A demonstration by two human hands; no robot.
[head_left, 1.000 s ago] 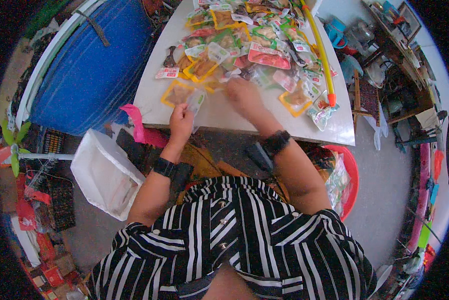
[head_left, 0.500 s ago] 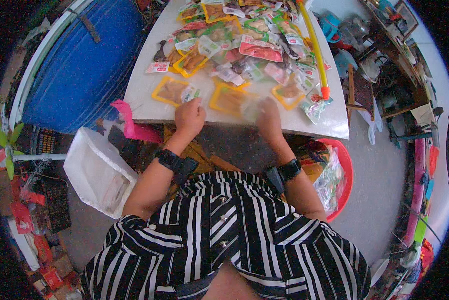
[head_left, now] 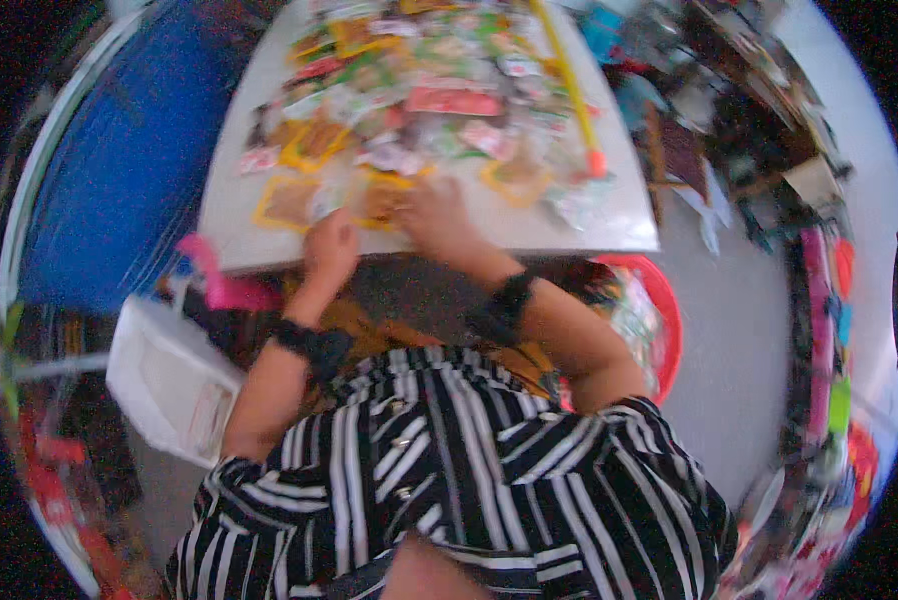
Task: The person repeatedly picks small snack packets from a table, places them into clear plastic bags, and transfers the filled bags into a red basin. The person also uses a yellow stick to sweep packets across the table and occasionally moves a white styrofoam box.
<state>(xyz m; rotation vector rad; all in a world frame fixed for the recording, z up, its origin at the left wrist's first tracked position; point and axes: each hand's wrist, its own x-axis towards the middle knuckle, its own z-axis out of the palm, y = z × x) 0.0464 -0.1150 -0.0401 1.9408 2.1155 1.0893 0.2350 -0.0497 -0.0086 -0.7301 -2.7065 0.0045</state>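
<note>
Yellow-edged food pouch [head_left: 289, 205] nr front edge of white table [head_left: 579, 235], L hand [head_left: 331, 248] at its pale corner; 2nd pouch [head_left: 377, 202] just to its right, at R hand [head_left: 437, 212].

L fingers curled in, close to a loose fist; can't tell if they've got the corner. R fingers part-bent, tips at/over 2nd pouch; too blurry to tell if gripping. Farther back: heap of mixed packets [head_left: 454, 100], w/ yellow stick [head_left: 573, 90] along its R side. Below table: red tub [head_left: 674, 340] R, white foam box [head_left: 194, 350] L, nr pink cloth [head_left: 234, 290].
</note>
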